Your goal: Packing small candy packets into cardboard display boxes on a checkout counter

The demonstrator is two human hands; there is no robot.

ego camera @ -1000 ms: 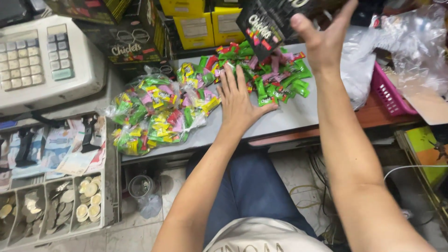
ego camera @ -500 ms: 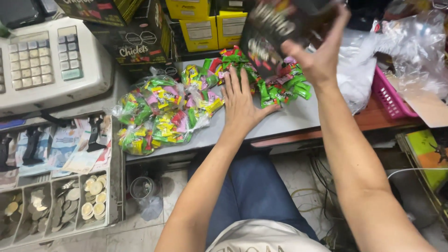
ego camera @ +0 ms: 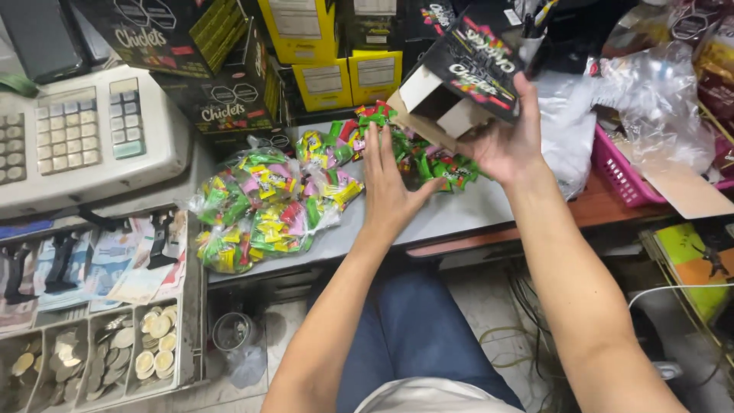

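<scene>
Boxy beige cash register [ego camera: 84, 145] with open coin drawer [ego camera: 92, 359], smooth grey counter [ego camera: 474, 210], black cardboard box [ego camera: 466, 73] tilted open-ended, gripped by right hand [ego camera: 508, 145], left hand [ego camera: 390, 187] fingers spread flat beside crinkly bright candy packets [ego camera: 267, 206]

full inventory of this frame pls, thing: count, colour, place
black carton: one, black with bright print, flaps open, tilted over the counter in the right hand
loose sweet packets: many, mostly green and red, on the grey counter under the carton
bagged sweets: several clear bags, mixed colours, counter left
cash register: one, beige, far left
cash drawer: one, open, notes and coins, lower left
yellow boxes: several, back
pink basket: one, right
left hand: flat on the packets
right hand: gripping the carton
</scene>
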